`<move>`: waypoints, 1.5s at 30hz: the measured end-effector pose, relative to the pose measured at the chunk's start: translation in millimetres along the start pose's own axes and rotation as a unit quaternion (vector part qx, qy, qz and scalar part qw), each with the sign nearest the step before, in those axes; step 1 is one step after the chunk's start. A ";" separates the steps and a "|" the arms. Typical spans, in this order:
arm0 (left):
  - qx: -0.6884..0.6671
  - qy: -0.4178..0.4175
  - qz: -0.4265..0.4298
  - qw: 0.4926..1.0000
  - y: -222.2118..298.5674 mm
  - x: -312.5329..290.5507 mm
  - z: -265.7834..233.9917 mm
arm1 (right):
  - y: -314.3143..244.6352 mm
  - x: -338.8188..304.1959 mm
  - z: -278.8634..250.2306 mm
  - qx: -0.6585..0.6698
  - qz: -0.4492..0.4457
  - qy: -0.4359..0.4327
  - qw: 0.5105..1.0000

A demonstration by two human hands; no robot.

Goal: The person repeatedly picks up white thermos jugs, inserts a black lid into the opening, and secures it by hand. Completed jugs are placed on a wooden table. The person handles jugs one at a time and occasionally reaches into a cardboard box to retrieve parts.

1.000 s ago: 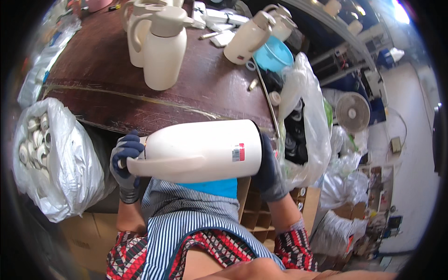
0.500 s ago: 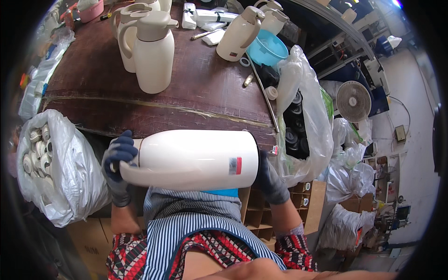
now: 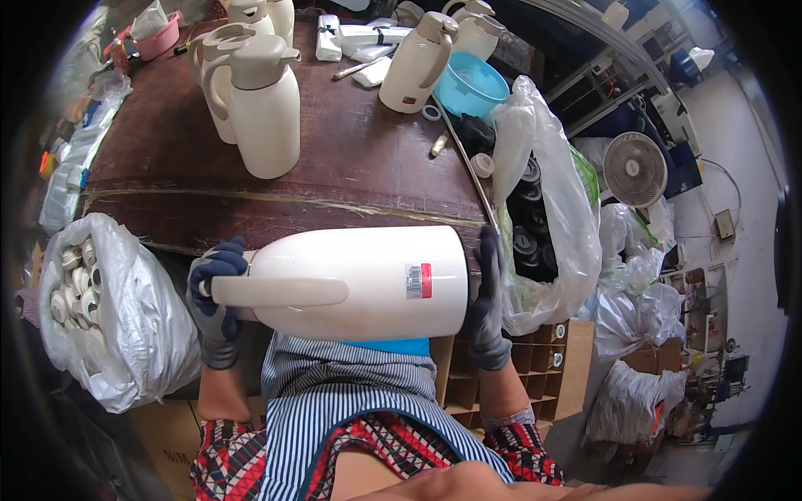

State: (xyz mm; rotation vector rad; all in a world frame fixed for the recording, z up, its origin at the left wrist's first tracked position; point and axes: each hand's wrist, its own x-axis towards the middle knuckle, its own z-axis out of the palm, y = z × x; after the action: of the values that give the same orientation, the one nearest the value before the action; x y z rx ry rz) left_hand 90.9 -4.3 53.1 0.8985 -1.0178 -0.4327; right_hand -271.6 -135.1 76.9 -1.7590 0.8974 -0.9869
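Note:
A cream vacuum jug (image 3: 376, 280) lies on its side in front of my apron, its base to the right and its handle (image 3: 288, 292) facing up toward me. A small label with a red strip sits near the base. My left hand (image 3: 219, 292), in a dark blue and grey glove, is closed around the jug's top end; the lid is mostly hidden by it. My gloved right hand (image 3: 489, 305) stands flat beside the base with its fingers stretched out, and the palm seems to touch the base's edge.
Several upright cream jugs (image 3: 264, 117) stand on the dark red table (image 3: 351, 150). A blue basin (image 3: 469, 88) is at the back right. Plastic bags flank me: one of pale lids (image 3: 134, 309) at left, one of black parts (image 3: 551, 275) at right. A divided carton (image 3: 572, 367) is below right.
The jug has turned about its long axis, bringing the handle from its near side to the top and the label slightly upward. My right hand's fingers have straightened into view beside the base.

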 end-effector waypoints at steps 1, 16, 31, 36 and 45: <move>0.006 -0.011 -0.008 1.000 1.2 1.9 3.8 | -4.2 2.6 6.4 -0.043 -0.040 0.002 0.998; 0.256 -0.188 0.169 0.933 47.0 10.3 36.5 | 76.7 -0.3 -11.9 0.700 0.259 -0.166 0.644; 0.192 -0.257 0.095 0.942 36.9 -21.4 44.3 | 96.0 -84.3 -11.2 0.100 0.177 -0.156 0.967; 0.055 -0.075 -0.175 0.980 -27.7 -55.8 24.2 | 45.7 -83.7 5.1 0.108 0.042 0.072 0.991; 0.028 -0.031 -0.381 0.924 -102.8 -122.1 24.1 | 62.3 -84.0 6.3 0.092 0.124 -0.014 0.988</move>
State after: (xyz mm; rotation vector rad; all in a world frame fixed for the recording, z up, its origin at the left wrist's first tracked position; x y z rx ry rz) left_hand 19.4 9.1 -91.0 1.3309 -0.7033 -1.0940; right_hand -310.9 -79.9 -3.1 -1.4628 0.9498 -0.8516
